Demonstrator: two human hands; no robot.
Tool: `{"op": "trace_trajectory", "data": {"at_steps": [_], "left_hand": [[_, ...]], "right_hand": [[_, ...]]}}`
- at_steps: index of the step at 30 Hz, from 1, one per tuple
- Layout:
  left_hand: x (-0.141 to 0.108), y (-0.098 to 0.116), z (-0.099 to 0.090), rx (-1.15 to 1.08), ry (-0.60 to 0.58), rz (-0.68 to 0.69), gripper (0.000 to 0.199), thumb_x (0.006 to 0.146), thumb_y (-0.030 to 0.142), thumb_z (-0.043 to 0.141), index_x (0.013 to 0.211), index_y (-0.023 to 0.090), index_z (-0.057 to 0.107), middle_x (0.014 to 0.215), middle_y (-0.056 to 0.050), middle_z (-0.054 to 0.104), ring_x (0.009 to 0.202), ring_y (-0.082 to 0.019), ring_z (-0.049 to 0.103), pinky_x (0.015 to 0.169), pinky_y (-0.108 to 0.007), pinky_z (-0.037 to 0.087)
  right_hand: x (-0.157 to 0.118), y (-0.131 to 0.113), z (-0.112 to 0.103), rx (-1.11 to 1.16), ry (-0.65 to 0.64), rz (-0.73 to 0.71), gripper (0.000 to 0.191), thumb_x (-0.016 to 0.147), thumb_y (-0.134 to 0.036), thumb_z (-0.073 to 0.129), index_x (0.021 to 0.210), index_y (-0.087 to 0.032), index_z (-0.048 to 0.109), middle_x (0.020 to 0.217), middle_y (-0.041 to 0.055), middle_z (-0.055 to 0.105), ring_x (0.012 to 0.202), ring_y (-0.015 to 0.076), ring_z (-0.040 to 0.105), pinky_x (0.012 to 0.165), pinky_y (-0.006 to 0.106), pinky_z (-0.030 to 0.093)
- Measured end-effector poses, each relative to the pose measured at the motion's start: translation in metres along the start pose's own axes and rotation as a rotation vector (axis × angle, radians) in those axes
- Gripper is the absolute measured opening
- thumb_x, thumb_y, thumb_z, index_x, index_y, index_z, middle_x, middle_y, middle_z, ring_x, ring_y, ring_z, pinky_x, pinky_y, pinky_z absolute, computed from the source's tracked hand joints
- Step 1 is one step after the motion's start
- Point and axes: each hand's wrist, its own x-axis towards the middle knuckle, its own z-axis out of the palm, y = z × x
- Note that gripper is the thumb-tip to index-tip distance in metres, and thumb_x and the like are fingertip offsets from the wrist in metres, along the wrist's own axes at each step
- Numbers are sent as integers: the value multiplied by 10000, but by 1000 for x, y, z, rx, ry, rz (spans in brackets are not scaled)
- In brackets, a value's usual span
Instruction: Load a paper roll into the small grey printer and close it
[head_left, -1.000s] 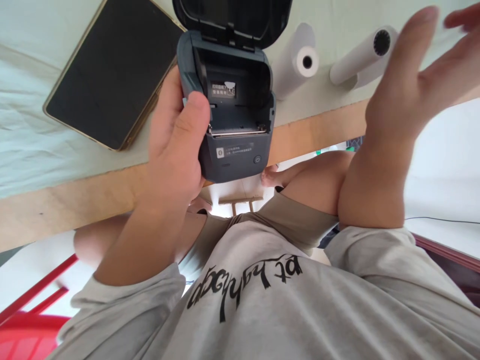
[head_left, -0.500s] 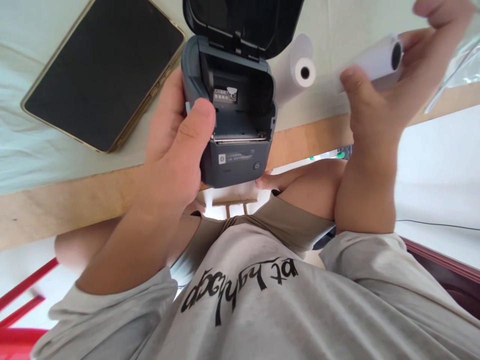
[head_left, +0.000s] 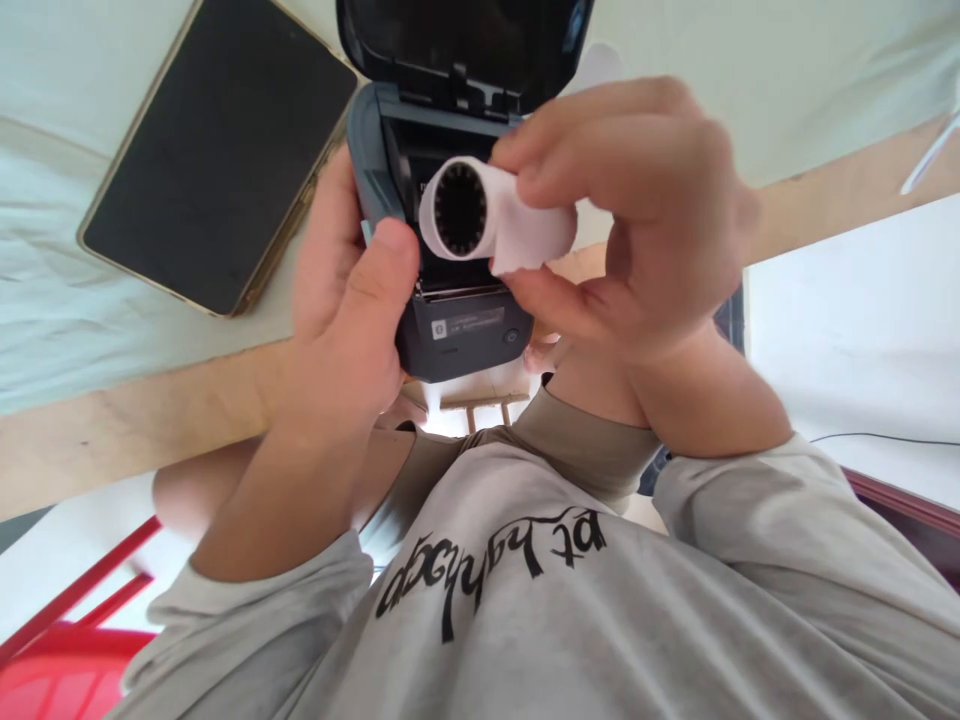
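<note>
Label printer (head_left: 465, 350) is the reference. Left hand (head_left: 349, 320) is wrapping partway around the printer's left side, thumb pressing on the near left rim, fingers going behind the body; grip is looking firm, printer is sitting in that hand at the near edge of the table. Lid (head_left: 465, 45) is standing open at the printer's far end, its top running out of view. Right hand (head_left: 652, 205) is pinching a white paper roll (head_left: 529, 220), fingers on top, thumb below, closed down to the roll's width. Roll is hanging over the printer's open bay (head_left: 424, 145), covering most of it, with its dark toothed core (head_left: 460, 209) facing up and toward the printer's left side; a loose paper end is sticking out toward the near side. Can't tell if roll and printer are touching. Power button (head_left: 511, 337) and Bluetooth sticker (head_left: 469, 324) are showing on the printer's near face. Left of the printer, a dark-screened, gold-edged device (head_left: 217, 150) is lying on the pale green cloth (head_left: 52, 290). Beyond the printer on its right, a white paper end (head_left: 602, 65) is peeking out past the lid. Bare wooden table edge (head_left: 150, 400) is running past both sides of the printer.
</note>
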Motion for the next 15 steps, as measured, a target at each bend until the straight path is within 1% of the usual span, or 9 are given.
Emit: {"op": "trace_trajectory", "data": {"at_steps": [1,2,3,4,5,8,10,12,15], "left_hand": [[0,0,0,3,-6,0,381,814,458,454,1087,195,496,1008,-48,540,952,-157,534,854,-316,480],[0,-1,-1,8,-8,0,375,823,454,435,1088,194,494,1037,-50,536,988,-162,524,897,-330,467],[0,-2,-3,17,-11,1,391,823,465,427,1087,186,497,1064,-57,531,1018,-170,514,929,-341,454],[0,-3,-6,29,-12,1,419,818,481,428,1100,178,497,1088,-65,525,1042,-180,504,949,-352,443],[1,-5,-8,40,-6,0,458,808,503,430,1121,174,490,1102,-73,517,1050,-189,497,960,-362,437],[3,-9,-16,57,-43,-4,549,737,563,510,1136,186,495,1085,-77,517,1021,-207,505,946,-380,455],[4,-11,-19,48,-67,-10,542,726,549,532,1145,209,492,1122,-74,517,1060,-221,507,957,-384,459],[4,-13,-20,33,-75,-2,553,718,546,543,1163,224,480,1174,-70,508,1113,-234,497,976,-387,453],[6,-15,-21,34,-44,10,530,728,541,534,1142,213,502,1133,-71,520,1068,-219,509,947,-377,461]], "right_hand": [[3,1,2,-60,20,-151,224,821,-301,450,1011,-270,563,1139,-105,553,1145,2,513,1040,178,438],[6,4,5,-174,85,-326,219,827,-278,438,1022,-254,534,1127,-101,564,1123,-6,530,1010,175,449],[9,9,7,-271,142,-462,213,829,-267,436,1028,-238,505,1103,-93,578,1103,-5,547,974,175,461],[11,14,10,-353,196,-551,205,834,-262,425,1029,-229,479,1079,-86,588,1075,-1,566,928,176,471],[13,19,13,-402,236,-594,195,841,-265,412,1024,-225,464,1066,-83,593,1048,1,581,886,175,475],[15,28,19,-396,247,-565,188,841,-277,429,1016,-224,471,1040,-84,605,996,5,598,841,173,467],[15,27,20,-387,226,-541,163,856,-272,405,967,-207,506,1043,-85,612,994,1,597,860,175,463],[16,25,18,-403,205,-503,199,874,-275,361,901,-196,541,1044,-88,614,1006,-3,590,890,180,465],[13,24,12,-468,210,-549,214,856,-300,374,876,-225,574,1018,-90,610,1026,6,567,925,204,468]]}}
